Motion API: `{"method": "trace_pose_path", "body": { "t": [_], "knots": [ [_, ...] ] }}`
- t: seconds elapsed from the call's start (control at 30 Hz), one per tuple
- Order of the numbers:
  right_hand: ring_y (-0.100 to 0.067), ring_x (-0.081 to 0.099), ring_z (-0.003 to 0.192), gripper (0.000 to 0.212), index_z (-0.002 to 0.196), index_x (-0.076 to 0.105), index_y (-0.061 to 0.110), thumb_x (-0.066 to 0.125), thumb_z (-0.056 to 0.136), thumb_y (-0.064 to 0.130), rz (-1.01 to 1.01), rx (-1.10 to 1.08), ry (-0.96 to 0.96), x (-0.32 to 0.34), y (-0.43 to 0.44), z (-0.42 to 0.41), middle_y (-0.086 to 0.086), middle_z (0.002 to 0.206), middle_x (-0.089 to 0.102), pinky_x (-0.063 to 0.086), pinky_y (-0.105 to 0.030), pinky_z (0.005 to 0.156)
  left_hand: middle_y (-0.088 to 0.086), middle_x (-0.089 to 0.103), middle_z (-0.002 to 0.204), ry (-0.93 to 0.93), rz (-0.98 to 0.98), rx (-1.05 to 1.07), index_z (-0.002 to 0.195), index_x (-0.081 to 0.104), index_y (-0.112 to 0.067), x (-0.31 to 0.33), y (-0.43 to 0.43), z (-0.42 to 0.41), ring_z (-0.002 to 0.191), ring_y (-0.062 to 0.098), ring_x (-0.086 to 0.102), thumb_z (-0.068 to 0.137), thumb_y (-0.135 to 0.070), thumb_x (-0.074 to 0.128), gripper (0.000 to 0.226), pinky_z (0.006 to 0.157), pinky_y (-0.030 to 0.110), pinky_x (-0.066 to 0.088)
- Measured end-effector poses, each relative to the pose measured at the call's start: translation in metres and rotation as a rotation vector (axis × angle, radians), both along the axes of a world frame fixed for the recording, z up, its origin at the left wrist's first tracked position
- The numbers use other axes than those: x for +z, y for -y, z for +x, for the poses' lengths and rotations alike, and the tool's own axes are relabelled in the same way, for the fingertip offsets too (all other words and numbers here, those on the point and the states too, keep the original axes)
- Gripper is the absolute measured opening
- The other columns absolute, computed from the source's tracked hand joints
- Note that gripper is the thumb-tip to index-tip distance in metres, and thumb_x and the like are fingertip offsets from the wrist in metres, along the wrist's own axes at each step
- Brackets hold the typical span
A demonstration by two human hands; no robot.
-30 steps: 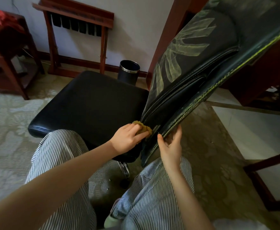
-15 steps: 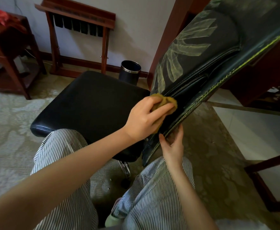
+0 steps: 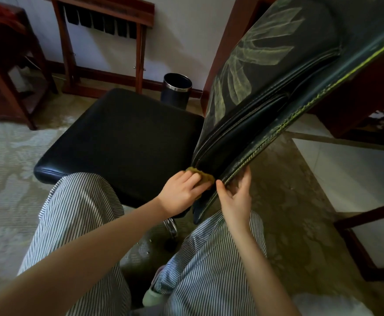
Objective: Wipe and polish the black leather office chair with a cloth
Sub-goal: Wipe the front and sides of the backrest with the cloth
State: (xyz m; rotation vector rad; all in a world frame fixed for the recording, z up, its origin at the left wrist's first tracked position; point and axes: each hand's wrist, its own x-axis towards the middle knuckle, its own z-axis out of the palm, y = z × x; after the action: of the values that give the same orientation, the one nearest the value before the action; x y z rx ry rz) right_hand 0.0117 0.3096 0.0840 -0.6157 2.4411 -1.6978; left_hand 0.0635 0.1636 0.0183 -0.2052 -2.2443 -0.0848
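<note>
Legs: striped trousers are filling the 6 o'clock side, closest to the camera
Left hand: the left hand is curling around a yellow-green cloth and pressing it on the bottom corner of the chair back, right in the middle of the view
Right hand: the right hand is sitting just at 3 o'clock of the cloth and pinching the stitched edge of the chair back between thumb and fingers
Chair back: it is leaning up toward 1 o'clock, showing black folds low down and a leafy pattern higher up
Chair seat: the chair seat is lying at 10 o'clock of the hands, and nothing is touching it
Far things: a round black bin is standing at 12 o'clock, and a wooden rack is standing at 11 o'clock by the wall
How far along: the wiping seems to be happening at the lowest part of the back, so the tall part above and the seat are probably waiting for the cloth, but I cannot tell from the shine which bits are done
</note>
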Motion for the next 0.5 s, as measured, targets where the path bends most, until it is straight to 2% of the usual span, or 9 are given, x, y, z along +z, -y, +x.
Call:
{"method": "trace_pose_path", "body": {
  "t": [0.13, 0.2, 0.27, 0.37, 0.5],
  "knots": [
    [0.004, 0.051, 0.103, 0.075, 0.147, 0.019, 0.023, 0.063, 0.088, 0.012, 0.009, 0.002, -0.018, -0.001, 0.0, 0.0, 0.013, 0.121, 0.045, 0.046, -0.006, 0.079, 0.003, 0.046, 0.095, 0.184, 0.041, -0.011, 0.111, 0.066, -0.017, -0.027, 0.001, 0.008, 0.084, 0.02, 0.045, 0.073, -0.014, 0.071, 0.038, 0.061, 0.031, 0.05],
    [0.005, 0.05, 0.101, 0.075, 0.148, 0.019, 0.022, 0.063, 0.088, 0.012, 0.008, 0.007, -0.017, 0.0, -0.001, 0.0, 0.014, 0.12, 0.044, 0.045, -0.004, 0.077, 0.005, 0.052, 0.094, 0.203, 0.102, -0.036, 0.111, 0.065, -0.018, -0.023, 0.003, 0.013, 0.084, 0.019, 0.047, 0.079, -0.017, 0.065, 0.031, 0.062, 0.032, 0.051],
    [0.006, 0.052, 0.099, 0.075, 0.148, 0.019, 0.021, 0.063, 0.088, 0.013, 0.01, 0.015, -0.02, -0.001, -0.003, 0.0, 0.014, 0.118, 0.046, 0.046, -0.005, 0.077, 0.005, 0.049, 0.1, 0.112, 0.208, -0.054, 0.115, 0.059, -0.018, -0.004, 0.003, 0.016, 0.084, 0.019, 0.049, 0.087, -0.018, 0.057, 0.028, 0.066, 0.033, 0.048],
    [0.013, 0.054, 0.092, 0.073, 0.147, 0.021, 0.021, 0.063, 0.088, 0.013, 0.012, 0.02, -0.047, 0.0, -0.004, 0.001, 0.021, 0.113, 0.048, 0.045, -0.005, 0.078, 0.004, 0.043, 0.107, -0.113, 0.347, -0.056, 0.118, 0.054, -0.018, 0.051, -0.003, 0.012, 0.087, 0.019, 0.048, 0.089, -0.017, 0.057, 0.029, 0.072, 0.027, 0.043],
    [0.031, 0.046, 0.091, 0.072, 0.147, 0.022, 0.018, 0.063, 0.088, 0.008, -0.024, 0.037, -0.049, 0.001, -0.002, 0.001, 0.021, 0.119, 0.045, 0.041, 0.0, 0.079, 0.008, 0.046, 0.109, -0.302, 0.39, -0.074, 0.114, 0.064, -0.009, 0.14, -0.019, -0.005, 0.092, 0.023, 0.05, 0.089, -0.014, 0.058, 0.026, 0.076, 0.03, 0.045]
  ]
}}
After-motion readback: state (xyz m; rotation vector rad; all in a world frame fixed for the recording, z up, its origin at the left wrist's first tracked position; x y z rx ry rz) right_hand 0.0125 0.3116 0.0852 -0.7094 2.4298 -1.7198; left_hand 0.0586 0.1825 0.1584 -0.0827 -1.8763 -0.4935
